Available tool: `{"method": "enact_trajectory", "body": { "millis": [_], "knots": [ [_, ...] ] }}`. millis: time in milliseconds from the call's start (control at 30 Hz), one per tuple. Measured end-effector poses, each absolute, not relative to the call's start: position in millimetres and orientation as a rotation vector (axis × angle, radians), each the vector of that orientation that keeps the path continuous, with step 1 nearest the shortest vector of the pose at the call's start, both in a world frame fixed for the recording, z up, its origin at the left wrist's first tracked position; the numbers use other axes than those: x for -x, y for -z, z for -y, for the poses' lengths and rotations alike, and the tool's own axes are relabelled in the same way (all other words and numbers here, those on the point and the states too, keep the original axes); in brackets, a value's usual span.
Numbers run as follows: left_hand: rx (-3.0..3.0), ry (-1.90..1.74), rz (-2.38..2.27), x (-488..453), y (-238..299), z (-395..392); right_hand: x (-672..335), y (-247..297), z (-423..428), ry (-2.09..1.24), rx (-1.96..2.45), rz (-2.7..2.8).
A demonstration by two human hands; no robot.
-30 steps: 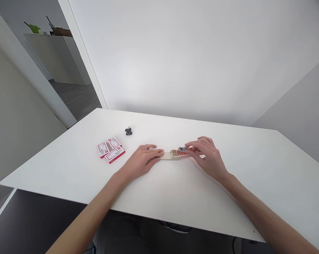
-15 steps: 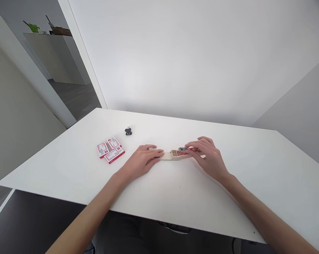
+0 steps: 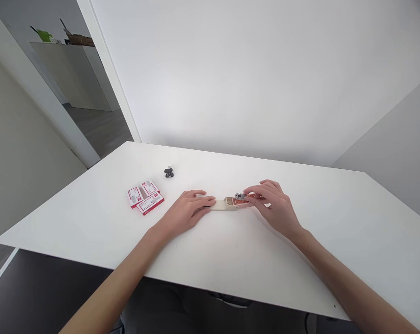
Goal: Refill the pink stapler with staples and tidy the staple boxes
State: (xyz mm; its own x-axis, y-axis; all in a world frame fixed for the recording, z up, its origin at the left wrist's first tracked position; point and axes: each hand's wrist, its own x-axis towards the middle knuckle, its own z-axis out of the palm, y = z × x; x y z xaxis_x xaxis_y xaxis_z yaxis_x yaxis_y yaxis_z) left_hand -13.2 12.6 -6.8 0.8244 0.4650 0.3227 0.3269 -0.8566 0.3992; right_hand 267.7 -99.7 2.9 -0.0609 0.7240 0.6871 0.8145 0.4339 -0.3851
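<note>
A long, narrow cream-coloured device point(image 3: 219, 204) lies on the table, with an open recess near its middle and a red-orange section running to the right. My left hand point(image 3: 190, 208) is closed over its left end, thumb and fingers on the cream body. Above the red-orange part point(image 3: 236, 201), a small silver-grey metal piece point(image 3: 240, 196) is pinched between the thumb and fingertips of my right hand point(image 3: 273, 204). Whether that piece is attached to the device cannot be made out. My right fingers and palm cover much of the device's right end.
Several small white-and-red boxes point(image 3: 150, 203) lie together left of my left hand. Behind them sits a small black item with a silver tip point(image 3: 168, 172). A white wall point(image 3: 237, 83) rises along the back edge of the white table point(image 3: 210, 260).
Both hands keep almost the same places. The silver-grey piece in my right fingertips has tilted or shifted very slightly.
</note>
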Motion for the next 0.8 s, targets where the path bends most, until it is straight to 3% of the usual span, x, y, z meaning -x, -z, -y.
{"method": "enact_trajectory", "body": {
  "millis": [533, 800],
  "knots": [
    [-2.669, -0.595, -0.607, 12.9, 5.8, -12.0, -265.7, -1.5, 100.5, 0.162, 1.326, 1.827],
    [-2.653, -0.596, -0.623, 14.1, 7.2, -12.7, -269.1, 3.2, 96.6, 0.141, 1.578, 1.471]
  ]
}}
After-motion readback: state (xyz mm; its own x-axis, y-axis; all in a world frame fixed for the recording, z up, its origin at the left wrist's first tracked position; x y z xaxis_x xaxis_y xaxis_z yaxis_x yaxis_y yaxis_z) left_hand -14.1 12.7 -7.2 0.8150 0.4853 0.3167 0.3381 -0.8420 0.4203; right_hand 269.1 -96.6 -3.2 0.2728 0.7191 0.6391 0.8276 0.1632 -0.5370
